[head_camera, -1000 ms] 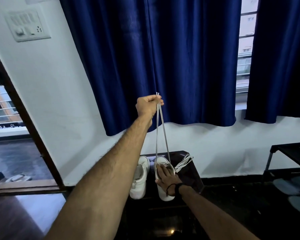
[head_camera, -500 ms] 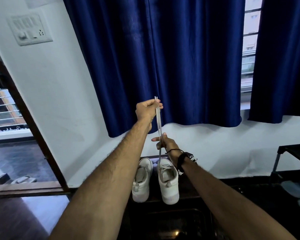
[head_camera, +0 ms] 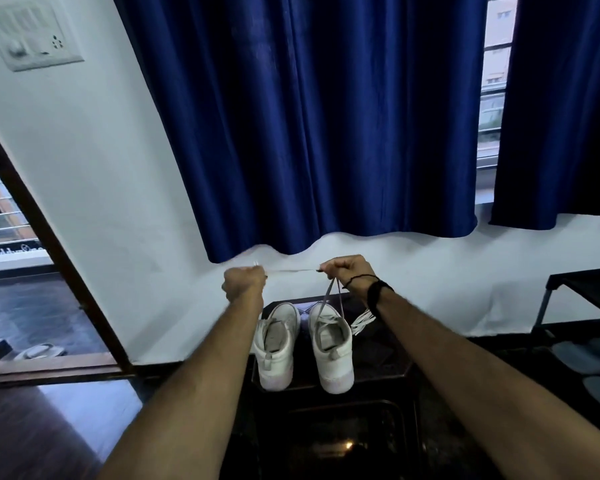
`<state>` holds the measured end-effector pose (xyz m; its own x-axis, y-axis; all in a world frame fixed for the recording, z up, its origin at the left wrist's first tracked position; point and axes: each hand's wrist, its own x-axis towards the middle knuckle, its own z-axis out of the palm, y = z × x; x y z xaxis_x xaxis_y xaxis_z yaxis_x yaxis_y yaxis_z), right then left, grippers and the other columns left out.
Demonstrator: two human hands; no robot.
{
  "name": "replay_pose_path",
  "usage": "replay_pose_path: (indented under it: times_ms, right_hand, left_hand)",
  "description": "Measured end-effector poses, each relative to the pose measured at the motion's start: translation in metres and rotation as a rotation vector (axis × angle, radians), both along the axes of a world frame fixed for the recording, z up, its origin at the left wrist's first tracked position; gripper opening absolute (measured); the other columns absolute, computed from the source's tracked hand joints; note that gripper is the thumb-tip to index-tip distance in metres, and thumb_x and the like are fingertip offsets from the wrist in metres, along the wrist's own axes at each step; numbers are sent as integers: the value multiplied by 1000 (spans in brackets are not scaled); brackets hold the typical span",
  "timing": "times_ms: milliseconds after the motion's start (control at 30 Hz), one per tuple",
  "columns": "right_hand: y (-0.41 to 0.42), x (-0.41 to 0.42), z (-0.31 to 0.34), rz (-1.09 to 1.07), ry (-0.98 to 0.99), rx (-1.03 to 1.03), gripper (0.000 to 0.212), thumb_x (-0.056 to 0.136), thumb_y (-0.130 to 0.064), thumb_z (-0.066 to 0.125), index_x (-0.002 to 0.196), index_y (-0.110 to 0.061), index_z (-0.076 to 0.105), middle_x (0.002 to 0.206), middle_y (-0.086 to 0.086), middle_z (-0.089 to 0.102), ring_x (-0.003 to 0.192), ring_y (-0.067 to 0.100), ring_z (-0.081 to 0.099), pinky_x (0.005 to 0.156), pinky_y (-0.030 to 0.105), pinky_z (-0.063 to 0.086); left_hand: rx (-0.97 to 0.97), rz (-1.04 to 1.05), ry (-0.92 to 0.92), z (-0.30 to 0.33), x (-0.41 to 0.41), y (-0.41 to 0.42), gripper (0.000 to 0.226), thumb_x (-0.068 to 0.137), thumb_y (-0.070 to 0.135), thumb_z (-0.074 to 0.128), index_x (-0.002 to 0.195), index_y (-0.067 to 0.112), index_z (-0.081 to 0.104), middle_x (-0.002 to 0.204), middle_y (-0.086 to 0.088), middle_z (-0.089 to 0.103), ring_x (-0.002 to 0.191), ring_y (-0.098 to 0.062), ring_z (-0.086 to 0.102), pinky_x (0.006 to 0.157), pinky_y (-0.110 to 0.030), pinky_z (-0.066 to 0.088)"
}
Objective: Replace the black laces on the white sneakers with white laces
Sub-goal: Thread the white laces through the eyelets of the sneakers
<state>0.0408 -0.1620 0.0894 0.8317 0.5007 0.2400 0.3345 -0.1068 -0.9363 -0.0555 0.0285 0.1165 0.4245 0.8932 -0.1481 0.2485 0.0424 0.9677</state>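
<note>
Two white sneakers stand side by side on a dark stool [head_camera: 378,362], heels toward me: the left sneaker [head_camera: 274,348] and the right sneaker [head_camera: 333,351]. A white lace [head_camera: 329,296] rises in two strands from the right sneaker's front to my right hand [head_camera: 343,271], which grips it. From there the lace runs taut and level to my left hand [head_camera: 243,280], which pinches its ends. Both hands are held above the sneakers. A bundle of white lace [head_camera: 362,322] lies on the stool right of the right sneaker.
A white wall and dark blue curtains [head_camera: 326,116] stand close behind the stool. An open door frame [head_camera: 49,244] is at the left, with a balcony beyond. A dark rack [head_camera: 586,306] with footwear stands at the right. The floor is dark and glossy.
My left hand has come down from head height to just above the sneakers. My right hand left the right sneaker, took hold of the lace, and now stretches it level toward the left hand.
</note>
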Motion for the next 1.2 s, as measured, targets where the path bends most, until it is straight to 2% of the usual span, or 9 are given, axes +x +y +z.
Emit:
replay_pose_path:
  times_ms: [100,200,333,433,667,867,967,1067,1200]
  right_hand:
    - [-2,3,12,6,-75,-143,10,86,-17,68,88,-13,78,77,-3,71,68,1,61,58,5,41]
    - [-3,2,21,24,-164,-286,9,85,-21,70,86,-18,79,76,-8,72,72,1,63,58,2,41]
    - [-2,2,28,18,-252,-369,11,87,-23,68,89,-19,78,79,-3,74,77,6,66,62,6,43]
    - [-2,4,27,17,-243,-340,10,87,-15,67,88,-15,77,83,-1,75,79,10,69,72,17,53]
    - [-6,7,13,-62,-214,-254,10,88,-7,66,87,-10,76,79,6,74,69,15,71,72,33,60]
    - [-13,10,2,-109,-279,-223,24,87,3,62,91,-15,78,73,-4,70,60,-5,61,66,18,54]
    - [-16,6,-12,-186,-328,-189,21,86,0,64,96,-13,78,84,-1,73,65,-6,60,69,15,52]
    - [-17,-3,-44,-304,-348,-212,22,83,-7,67,100,-16,77,96,4,74,86,14,67,82,21,50]
    - [-6,-25,-73,-378,-318,-119,15,83,-14,73,97,-17,78,87,6,75,76,11,64,67,2,34]
  left_hand:
    - [285,8,353,-27,-15,-26,44,78,25,66,117,6,58,120,-15,57,103,-37,61,85,-39,52]
    - [499,-191,100,-40,-5,-44,51,92,20,59,141,14,46,128,-8,56,116,-29,58,93,-38,47]
    - [137,-671,-194,-48,19,-63,36,104,36,42,131,20,60,133,-1,60,128,-14,50,108,-29,34]
    - [-120,-749,-170,-57,27,-75,40,99,53,40,107,29,71,115,-6,71,113,-25,63,103,-43,46]
    - [-239,-750,-280,-63,28,-75,20,95,22,62,94,8,75,76,-7,70,75,-21,64,69,-29,53]
    - [267,-827,5,-58,35,-52,14,84,16,74,95,8,78,80,-4,76,73,-9,65,79,-27,53]
    - [537,-746,135,-46,38,-50,17,82,24,77,90,9,79,85,-7,76,65,0,58,60,-9,41]
    - [544,-707,172,-39,46,-51,15,80,24,80,86,11,80,80,-4,76,67,-3,61,59,-6,42]
    - [436,-685,215,-36,48,-63,14,77,18,80,74,5,78,69,-13,73,53,-14,56,65,-28,56]
